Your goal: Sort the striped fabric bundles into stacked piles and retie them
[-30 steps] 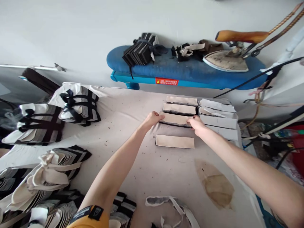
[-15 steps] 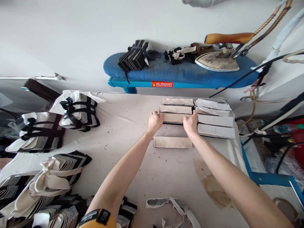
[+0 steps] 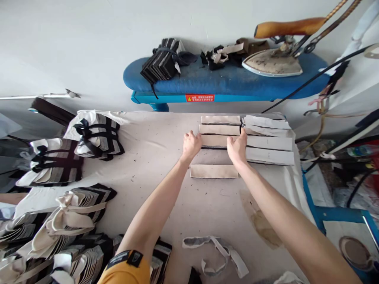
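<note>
Both hands are at the ends of a cream fabric strip (image 3: pixel 214 141), which lies flat with a dark edge showing beneath it. Curled fingers of my left hand (image 3: pixel 192 146) grip its left end. At its right end, my right hand (image 3: pixel 237 149) is closed, thumb on top. Two similar cream strips lie just behind, the nearer being one strip (image 3: pixel 219 129). Another cream strip (image 3: pixel 214 171) lies apart in front. To the right is a column of pale grey-white strips (image 3: pixel 269 142), beside my right hand. My fingertips are partly hidden.
An iron (image 3: pixel 274 63) rests on a blue padded pressing board (image 3: pixel 225 81) behind the cloth-covered table (image 3: pixel 154 157). There, too, sits a tied dark bundle (image 3: pixel 162 65). Tied fabric bundles (image 3: pixel 99 134) crowd the left side. A loose pale strap (image 3: pixel 219 252) lies in front.
The view has shifted slightly, so the table and board appear higher. Both hands stay at the same strip's ends, with little visible movement against it.
</note>
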A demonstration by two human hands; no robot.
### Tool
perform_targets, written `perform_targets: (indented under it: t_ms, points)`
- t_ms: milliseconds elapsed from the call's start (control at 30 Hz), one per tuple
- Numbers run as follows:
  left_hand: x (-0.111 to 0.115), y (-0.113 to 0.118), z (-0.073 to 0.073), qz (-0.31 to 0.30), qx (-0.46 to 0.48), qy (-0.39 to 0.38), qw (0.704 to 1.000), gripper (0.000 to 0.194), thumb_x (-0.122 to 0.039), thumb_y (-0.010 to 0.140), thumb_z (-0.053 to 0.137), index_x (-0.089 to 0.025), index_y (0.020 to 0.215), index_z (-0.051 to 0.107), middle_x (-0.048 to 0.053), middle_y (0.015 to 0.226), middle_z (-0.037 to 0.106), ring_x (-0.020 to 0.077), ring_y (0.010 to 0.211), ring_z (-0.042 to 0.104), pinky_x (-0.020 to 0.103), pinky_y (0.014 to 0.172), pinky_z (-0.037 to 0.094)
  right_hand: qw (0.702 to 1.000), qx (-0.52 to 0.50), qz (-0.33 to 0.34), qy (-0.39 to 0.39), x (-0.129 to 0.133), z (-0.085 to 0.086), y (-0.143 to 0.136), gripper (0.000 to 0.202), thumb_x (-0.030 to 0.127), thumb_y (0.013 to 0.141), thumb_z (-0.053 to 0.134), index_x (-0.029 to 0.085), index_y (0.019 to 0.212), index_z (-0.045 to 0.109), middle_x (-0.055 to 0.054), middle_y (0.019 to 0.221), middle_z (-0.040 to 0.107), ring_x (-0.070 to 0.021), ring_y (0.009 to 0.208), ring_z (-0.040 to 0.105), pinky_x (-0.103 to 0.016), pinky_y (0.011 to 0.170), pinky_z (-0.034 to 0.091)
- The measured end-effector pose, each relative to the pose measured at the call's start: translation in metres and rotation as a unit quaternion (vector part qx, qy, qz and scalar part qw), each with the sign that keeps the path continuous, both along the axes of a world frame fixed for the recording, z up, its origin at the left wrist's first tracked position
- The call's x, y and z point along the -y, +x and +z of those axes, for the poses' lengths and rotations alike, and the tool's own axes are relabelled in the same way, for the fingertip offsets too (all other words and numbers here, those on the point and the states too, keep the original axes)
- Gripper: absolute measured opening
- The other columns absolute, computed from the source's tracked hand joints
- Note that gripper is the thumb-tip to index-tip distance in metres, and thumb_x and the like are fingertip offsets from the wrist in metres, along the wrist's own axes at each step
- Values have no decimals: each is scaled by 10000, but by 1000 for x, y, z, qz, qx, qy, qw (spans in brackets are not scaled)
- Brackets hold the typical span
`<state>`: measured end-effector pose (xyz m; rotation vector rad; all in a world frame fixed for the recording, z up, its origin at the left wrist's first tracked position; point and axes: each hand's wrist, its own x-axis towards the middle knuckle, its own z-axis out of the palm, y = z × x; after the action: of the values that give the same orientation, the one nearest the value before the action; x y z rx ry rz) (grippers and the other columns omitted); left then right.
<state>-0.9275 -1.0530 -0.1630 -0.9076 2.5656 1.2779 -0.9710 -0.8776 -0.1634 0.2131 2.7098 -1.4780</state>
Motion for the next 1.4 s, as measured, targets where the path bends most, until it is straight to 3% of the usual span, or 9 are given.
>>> perform_targets:
  t_ms: [100,167,233,367,733,900,1000,1167,1400]
  points:
    - [21,41,9,-49,7,-1,999,403,-418,1006,505,-195,1328,601,161,1461,566,328,1340,548,392,1075,427,984,-114,134,-11,-30,12,40,489,293,940,475,197,1419,512,-152,1530,499,-259,1477,415,-455,1252,316]
    - [32,69,11,-133,45,45,989,380,-482,946,605,-257,1245,665,95,1362,667,307,1267,609,343,982,476,984,-59,161,-42,-59,9,63,315,305,921,523,235,1204,641,-125,1368,620,-265,1349,541,-464,1203,389]
    - [37,89,8,-189,86,76,975,439,-517,860,700,-279,1229,686,81,1348,691,325,1246,625,341,944,485,985,103,74,-116,-86,0,77,224,286,858,616,241,1073,661,-108,1270,667,-270,1266,602,-460,1119,480]
    - [33,95,0,-194,100,66,974,535,-476,725,802,-247,1200,705,129,1405,657,379,1239,624,370,937,484,925,301,-71,-223,-114,-15,86,216,290,822,694,238,1019,621,-84,1215,680,-218,1128,680,-338,878,606]
    - [32,82,4,-201,163,70,963,353,-500,588,869,-241,794,744,101,924,764,378,963,700,385,812,480,919,343,-14,-195,-81,-13,81,174,140,718,842,148,818,700,-45,910,723,-67,554,521,-177,380,351]
    - [24,97,-4,-164,123,73,976,422,-544,658,846,-242,918,707,102,957,723,343,927,689,379,745,479,896,346,-30,-277,-81,-13,93,138,127,770,772,169,837,659,1,793,677,-97,511,568,-226,391,445]
    - [18,97,-17,-73,77,166,980,514,-510,673,876,-233,1048,658,109,1053,724,294,958,689,352,761,505,881,332,-75,-329,-74,-17,95,135,128,801,731,188,843,617,38,725,617,-92,472,547,-238,405,485]
    - [4,72,-32,49,19,225,973,537,-459,851,775,-182,1247,542,196,1403,620,260,1181,657,307,797,562,853,285,-182,-398,-47,-23,70,168,142,852,698,212,872,546,72,705,545,-74,521,577,-211,509,584]
    - [-7,44,-24,95,5,217,971,492,-449,936,702,-169,1306,539,191,1416,629,267,1223,659,313,815,587,813,225,-304,-442,-17,-22,47,166,161,943,598,230,895,455,54,803,533,-60,629,643,-233,720,674]
